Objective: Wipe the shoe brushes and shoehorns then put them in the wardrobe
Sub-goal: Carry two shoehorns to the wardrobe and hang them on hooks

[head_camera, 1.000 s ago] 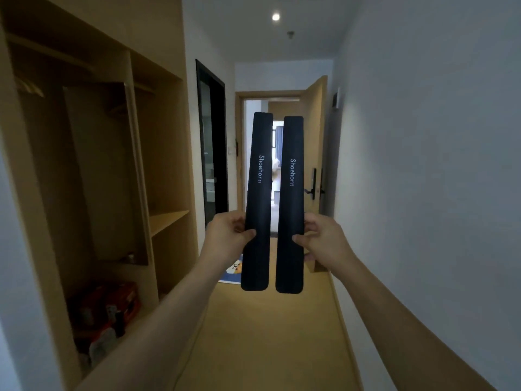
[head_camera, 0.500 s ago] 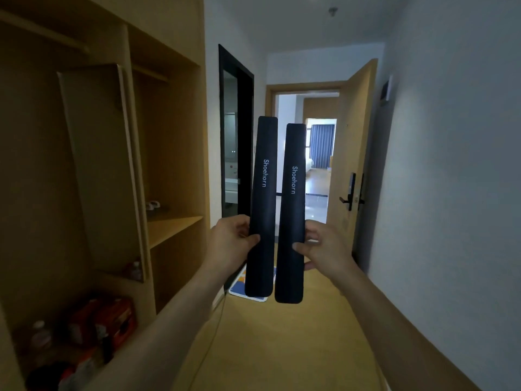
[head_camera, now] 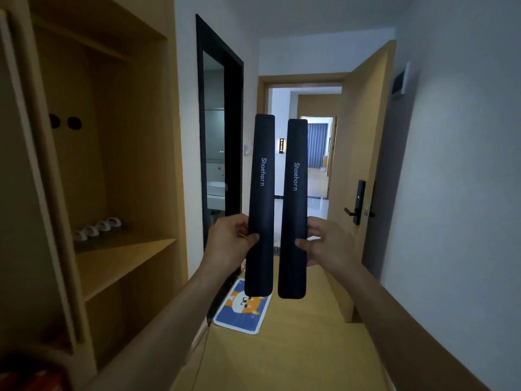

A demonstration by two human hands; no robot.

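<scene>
Two long, flat, dark navy shoehorns are held upright in the middle of a hallway, side by side with a narrow gap between them. The left shoehorn (head_camera: pixel 260 204) and the right shoehorn (head_camera: pixel 293 208) look alike: slim strips with rounded corners at both ends, a matte surface, and the word "Shoehorn" printed lengthwise in pale letters on the upper half. The left one stands slightly higher than the right, and both lean a little, their tops tipping slightly to the right.

The left hand (head_camera: pixel 232 244) grips the left shoehorn below its middle, thumb across the front face and fingers curled behind it. The right hand (head_camera: pixel 327 244) holds the right shoehorn at about the same height in the same way, thumb on the front and fingers wrapped round the back. Both forearms reach up from the lower edge of the view.

To the left stands the open wooden wardrobe (head_camera: pixel 169 136), with a bare shelf (head_camera: pixel 121 261) at about hand height and some small pale items (head_camera: pixel 97 228) lying farther back; what they are cannot be made out. Beyond it is a dark-framed doorway (head_camera: pixel 220 131). On the wooden floor below the shoehorns lies a blue mat (head_camera: pixel 242 309) with a cartoon dog. A wooden door (head_camera: pixel 363 153) with a black handle stands open on the right.
</scene>
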